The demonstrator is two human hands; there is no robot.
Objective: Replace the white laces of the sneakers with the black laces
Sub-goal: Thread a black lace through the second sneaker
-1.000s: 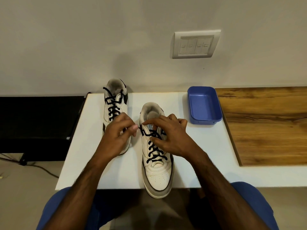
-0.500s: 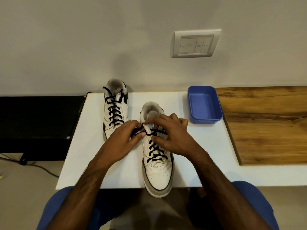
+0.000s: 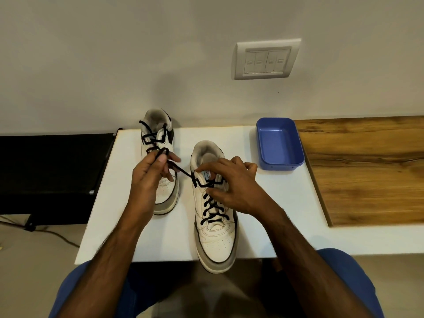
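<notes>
step: tightening top eyelet | near sneaker (image 3: 215, 226) at desk (image 3: 263, 226) front edge, long axis 12–6 | black lace (image 3: 181, 172) runs taut to 10 o'clock, pinched in left hand (image 3: 151, 173) | right hand (image 3: 231, 184) pinches tongue, nearer eyelets

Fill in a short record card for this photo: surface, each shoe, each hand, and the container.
Surface: white table
Near sneaker: black-laced, toe overhanging the table's front edge
Far sneaker: black-laced, behind the left hand
Left hand: grip pulls a black lace end taut to the left
Right hand: fingers on the near sneaker's tongue and top eyelets
Container: blue tray, nothing visible inside
</notes>
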